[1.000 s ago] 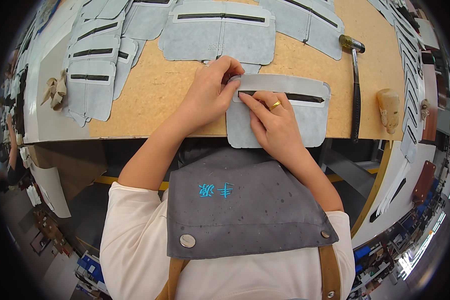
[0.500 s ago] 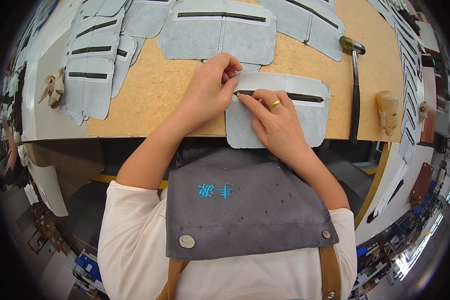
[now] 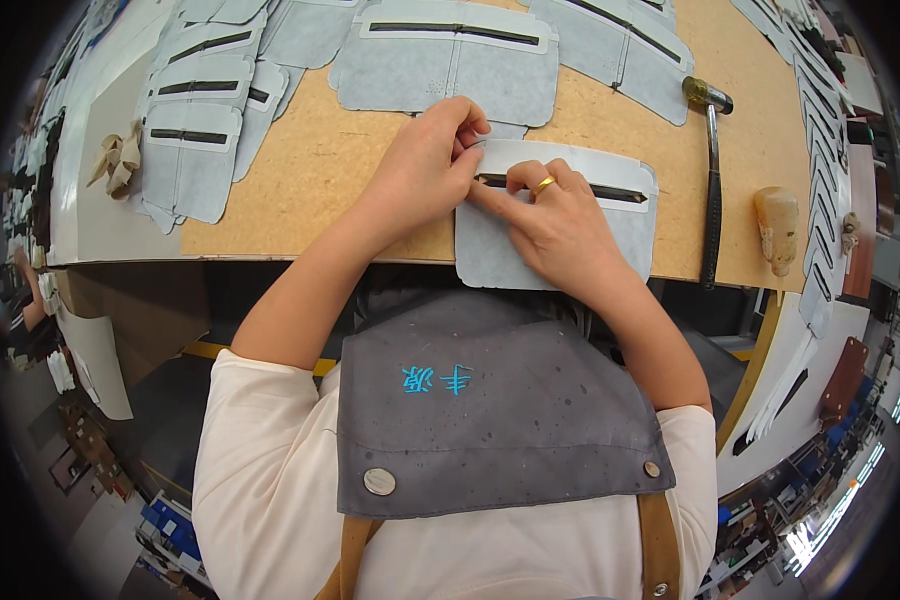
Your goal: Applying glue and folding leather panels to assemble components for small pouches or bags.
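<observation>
On the right side of the table point(image 3: 330, 215) lies a yellowish, bottle-shaped thing point(image 3: 776, 228). Its narrow end points toward the person. It is cloudy, so it is hard to tell what is in it. Down at the lower left, past the table, a blue bin point(image 3: 173, 527) sits by a shelf; what it holds is too small to see.

The person's two hands are close together, side by side. The left hand point(image 3: 442, 150) comes up from the left with its fingers curled in. Its thumb and fingers pinch the top left corner of a grey panel point(image 3: 495, 250). The right hand point(image 3: 562, 218) lies palm down over the panel, with a gold ring point(image 3: 543, 185) on one finger. Its pointing finger reaches left and touches the panel near the left end of a black strip point(image 3: 620, 192). The other fingers are bent, and it is hard to tell if they grip anything.

The panel is on the table at the near edge, right in front of the person, and its bottom hangs a little over. Its long side runs from left to right. The strip runs the same way, dipping a bit at the right, where its end is pointy.

To the right is a hammer point(image 3: 712, 190), its head far away and its handle toward the person. More grey panels point(image 3: 450, 75) lie at the back.
</observation>
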{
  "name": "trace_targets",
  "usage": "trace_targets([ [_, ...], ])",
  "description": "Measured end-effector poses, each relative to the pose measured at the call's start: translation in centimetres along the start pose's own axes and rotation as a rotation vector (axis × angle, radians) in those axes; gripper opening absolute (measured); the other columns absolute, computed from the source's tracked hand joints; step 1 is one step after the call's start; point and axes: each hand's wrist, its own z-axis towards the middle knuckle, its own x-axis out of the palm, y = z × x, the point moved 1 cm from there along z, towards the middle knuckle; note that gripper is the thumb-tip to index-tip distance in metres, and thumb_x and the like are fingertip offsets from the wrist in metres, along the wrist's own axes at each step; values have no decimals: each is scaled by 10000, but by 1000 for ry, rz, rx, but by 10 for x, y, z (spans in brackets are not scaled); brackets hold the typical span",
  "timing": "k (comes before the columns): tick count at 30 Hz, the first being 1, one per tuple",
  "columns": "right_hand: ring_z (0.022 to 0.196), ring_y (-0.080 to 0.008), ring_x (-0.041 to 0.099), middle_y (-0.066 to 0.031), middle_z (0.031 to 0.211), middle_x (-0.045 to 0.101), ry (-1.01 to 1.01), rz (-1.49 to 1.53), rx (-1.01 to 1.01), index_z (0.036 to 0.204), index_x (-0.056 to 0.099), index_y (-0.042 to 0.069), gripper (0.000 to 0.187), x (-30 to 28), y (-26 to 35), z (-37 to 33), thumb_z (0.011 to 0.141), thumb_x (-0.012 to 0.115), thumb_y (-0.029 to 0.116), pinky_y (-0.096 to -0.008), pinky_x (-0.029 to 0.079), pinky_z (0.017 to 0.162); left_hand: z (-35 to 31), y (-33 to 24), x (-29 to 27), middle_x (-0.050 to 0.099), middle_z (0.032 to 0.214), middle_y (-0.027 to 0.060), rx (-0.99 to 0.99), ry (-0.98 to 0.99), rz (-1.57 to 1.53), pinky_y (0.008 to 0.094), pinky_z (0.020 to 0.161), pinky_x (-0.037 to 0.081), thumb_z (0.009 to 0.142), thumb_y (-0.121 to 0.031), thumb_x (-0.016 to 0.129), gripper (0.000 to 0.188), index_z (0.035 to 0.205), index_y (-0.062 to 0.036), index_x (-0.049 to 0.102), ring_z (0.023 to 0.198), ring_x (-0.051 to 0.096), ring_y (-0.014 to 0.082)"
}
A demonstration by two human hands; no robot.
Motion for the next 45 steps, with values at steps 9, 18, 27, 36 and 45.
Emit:
trace_targets([
  [9, 936, -260, 556, -77, 918, 609, 109, 154, 337, 925, 614, 57, 167, -45, -79, -2, 790, 671, 137, -384, 411, 848, -25, -36, 77, 562, 1132, 111, 668, 42, 330, 398, 907, 406, 783, -53, 593, 276, 1057, -27, 597, 1105, 527, 280],
  [18, 882, -229, 533, -57, 854, 589, -220, -193, 182, 839, 619, 75, 95, -61, -70, 11, 796, 661, 148, -358, 362, 853, -27, -38, 81, 513, 1239, 127, 602, 26, 360, 452, 959, 405, 779, -48, 617, 318, 1094, -33, 583, 1175, 491, 327],
  [27, 956, -304, 564, -115, 963, 615, -243, 167, 386, 1071, 588, 36, 239, -69, -49, -41, 833, 611, 36, -389, 457, 819, 0, -42, 63, 516, 1142, 147, 342, 142, 220, 426, 900, 392, 787, -13, 638, 448, 1209, -56, 495, 1041, 514, 342],
  [36, 973, -301, 560, -115, 1021, 626, -307, 104, 406, 1080, 605, 53, 259, -30, -61, -67, 823, 603, 19, -395, 453, 854, 22, -38, 83, 571, 946, 91, 435, 49, 232, 393, 818, 396, 842, -26, 586, 214, 1051, -51, 622, 943, 538, 293],
  [45, 1007, -288, 559, -102, 1045, 611, -285, 77, 284, 1016, 638, 54, 197, -36, -67, -66, 825, 613, 17, -390, 465, 863, 12, -40, 80, 537, 974, 35, 609, 30, 558, 347, 788, 381, 753, -6, 566, 441, 1179, -109, 622, 861, 515, 225],
])
